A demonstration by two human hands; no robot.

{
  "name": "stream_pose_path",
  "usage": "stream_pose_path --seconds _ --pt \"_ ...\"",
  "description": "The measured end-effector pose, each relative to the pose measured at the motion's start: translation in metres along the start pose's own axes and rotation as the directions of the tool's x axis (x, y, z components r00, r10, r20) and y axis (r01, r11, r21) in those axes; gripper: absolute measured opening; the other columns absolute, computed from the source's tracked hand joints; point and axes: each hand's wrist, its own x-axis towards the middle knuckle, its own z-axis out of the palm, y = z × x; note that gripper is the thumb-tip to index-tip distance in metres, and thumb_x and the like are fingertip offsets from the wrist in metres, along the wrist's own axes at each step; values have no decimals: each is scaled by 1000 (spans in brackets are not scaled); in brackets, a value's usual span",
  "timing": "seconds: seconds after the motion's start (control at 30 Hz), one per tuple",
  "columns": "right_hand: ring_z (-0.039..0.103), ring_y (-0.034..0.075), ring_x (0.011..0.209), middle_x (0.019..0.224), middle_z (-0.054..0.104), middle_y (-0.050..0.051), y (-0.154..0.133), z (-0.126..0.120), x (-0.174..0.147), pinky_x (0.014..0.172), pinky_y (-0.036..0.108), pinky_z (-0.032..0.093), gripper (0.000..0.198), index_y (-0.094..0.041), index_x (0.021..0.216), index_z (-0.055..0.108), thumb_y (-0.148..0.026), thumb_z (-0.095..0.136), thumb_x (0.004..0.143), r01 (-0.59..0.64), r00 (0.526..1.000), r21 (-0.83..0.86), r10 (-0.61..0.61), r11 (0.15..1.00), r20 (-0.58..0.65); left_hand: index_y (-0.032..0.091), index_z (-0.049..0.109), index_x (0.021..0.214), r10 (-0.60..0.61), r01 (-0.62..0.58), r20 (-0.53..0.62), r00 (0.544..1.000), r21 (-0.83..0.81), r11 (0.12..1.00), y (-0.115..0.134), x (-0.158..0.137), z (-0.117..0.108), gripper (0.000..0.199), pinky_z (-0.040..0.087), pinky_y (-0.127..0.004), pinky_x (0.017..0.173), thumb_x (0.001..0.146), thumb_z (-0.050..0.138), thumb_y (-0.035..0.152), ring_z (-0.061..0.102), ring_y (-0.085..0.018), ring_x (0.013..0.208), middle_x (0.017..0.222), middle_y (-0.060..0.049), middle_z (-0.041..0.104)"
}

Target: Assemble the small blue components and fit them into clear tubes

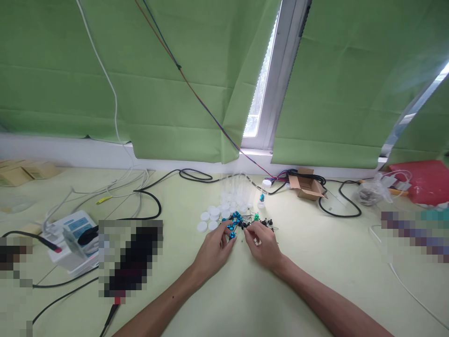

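My left hand (pixel 213 248) is curled at the near edge of a small pile, with a blue metallic piece (pixel 232 235) on a thin pin between its thumb and fingers. Close by on the right, my right hand (pixel 264 244) has its fingertips pinched together beside black pieces (pixel 268 223); what they hold is hidden. More blue pieces (pixel 237 216) and a green piece (pixel 257 217) lie in the pile among thin metal pins. White round caps (pixel 205 216) spread to the left of it. Behind stand clear tubes (pixel 240 187) and a small clear vial containing a blue piece (pixel 262 198).
An open cardboard box (pixel 307 187) and bundled black cables (pixel 308 176) sit at the back right. A plastic bag (pixel 372 191) and a red item (pixel 421 180) lie farther right. At left are a white device (pixel 72 243), cords and a blurred-out dark object (pixel 135 257).
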Motion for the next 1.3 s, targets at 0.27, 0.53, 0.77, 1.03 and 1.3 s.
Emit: stream_pose_path --seconds 0.27,0.53,0.77,1.03,1.3 --pt "45 13 58 66 48 -1 -1 0 -1 56 25 37 15 -20 76 49 -16 48 91 -17 999 -14 17 1000 28 25 47 125 44 -46 24 999 128 991 -4 0 -4 34 46 -28 64 91 44 27 56 -15 67 96 -3 63" --pt "46 13 58 66 49 0 1 1 -2 57 25 37 15 -20 76 50 -16 47 91 -6 998 -15 7 1000 66 25 49 124 73 -72 0 997 188 980 -4 1 -6 33 46 -28 63 92 43 27 58 -16 69 99 -4 64" --pt "49 13 60 69 53 1 0 0 -1 57 25 38 16 -19 78 53 -18 47 93 -24 996 -11 25 1000 91 24 50 123 67 -67 8 998 153 986 -4 1 -5 32 46 -28 63 91 45 26 57 -16 69 100 -4 65" --pt "53 14 62 74 59 3 3 -1 -1 59 26 40 17 -19 83 57 -21 46 96 -63 993 1 62 998 103 23 55 120 75 -74 -12 997 81 994 -4 1 -4 30 48 -29 67 92 45 27 57 -15 67 100 -6 65" --pt "55 15 66 80 60 4 5 0 -1 64 26 43 14 -19 89 58 -20 46 96 -66 988 -19 68 998 140 21 60 115 28 -30 -105 994 -19 999 -3 5 -5 30 49 -27 60 90 50 34 59 -15 66 96 -6 67"
